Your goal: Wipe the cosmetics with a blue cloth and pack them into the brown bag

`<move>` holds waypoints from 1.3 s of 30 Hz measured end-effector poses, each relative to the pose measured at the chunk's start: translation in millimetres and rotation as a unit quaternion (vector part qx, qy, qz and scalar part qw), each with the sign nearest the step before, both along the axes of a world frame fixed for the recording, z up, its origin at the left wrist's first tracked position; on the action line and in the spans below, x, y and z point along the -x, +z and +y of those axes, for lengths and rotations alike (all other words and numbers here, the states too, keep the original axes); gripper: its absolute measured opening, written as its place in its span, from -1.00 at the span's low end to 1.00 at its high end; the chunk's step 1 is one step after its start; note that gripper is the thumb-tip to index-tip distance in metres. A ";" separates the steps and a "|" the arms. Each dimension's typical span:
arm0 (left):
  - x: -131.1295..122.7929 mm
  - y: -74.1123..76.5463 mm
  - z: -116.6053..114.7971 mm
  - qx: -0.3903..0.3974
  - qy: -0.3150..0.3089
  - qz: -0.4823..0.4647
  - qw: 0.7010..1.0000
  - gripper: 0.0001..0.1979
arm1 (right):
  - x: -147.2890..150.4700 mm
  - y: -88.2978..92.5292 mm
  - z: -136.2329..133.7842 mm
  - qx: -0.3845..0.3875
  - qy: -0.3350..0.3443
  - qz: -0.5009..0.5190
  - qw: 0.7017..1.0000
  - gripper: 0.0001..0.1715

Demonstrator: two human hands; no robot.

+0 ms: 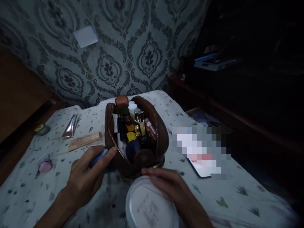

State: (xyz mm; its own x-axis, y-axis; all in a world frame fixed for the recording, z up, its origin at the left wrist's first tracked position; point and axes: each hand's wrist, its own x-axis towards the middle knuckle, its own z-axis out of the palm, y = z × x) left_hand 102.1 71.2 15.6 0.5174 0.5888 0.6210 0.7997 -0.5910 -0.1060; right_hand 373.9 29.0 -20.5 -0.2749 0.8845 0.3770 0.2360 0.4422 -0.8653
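Observation:
A brown toiletry bag [163, 137] stands unzipped on the bed, packed with bottles, tubes and small boxes. At its left front edge is my left hand [86, 172], its fingers curled around a small blue object [98, 157] whose kind I cannot make out. One of its fingertips touches the zipper edge. Close to me, in front of the bag, is a round white lidded tub [152, 202] with faint print on its lid. My right hand [172, 185] closes around the tub's far right rim; its fingertips are near the bag's front.
Left of the bag lie a beige tube [84, 141], a shiny metallic tube [70, 126], a small pink-capped item [44, 165] and a dark jar [42, 129]. To the right is a phone [201, 167], partly pixelated. Dark furniture [199, 91] borders the bed's right side.

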 end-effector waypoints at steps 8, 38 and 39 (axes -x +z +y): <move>-3.2 -0.9 1.5 -0.014 -0.010 -0.018 1.000 -0.53 | -13.4 54.1 35.6 -0.160 -0.131 -0.071 0.976 -0.18; -7.5 6.6 2.8 -0.031 -0.036 -0.006 0.999 -0.53 | 44.3 113.3 111.7 -0.056 0.137 -0.470 0.870 -0.76; -7.5 6.8 2.8 -0.031 -0.035 -0.006 0.999 -0.52 | 44.6 111.6 114.0 -0.052 0.137 -0.465 0.873 -0.74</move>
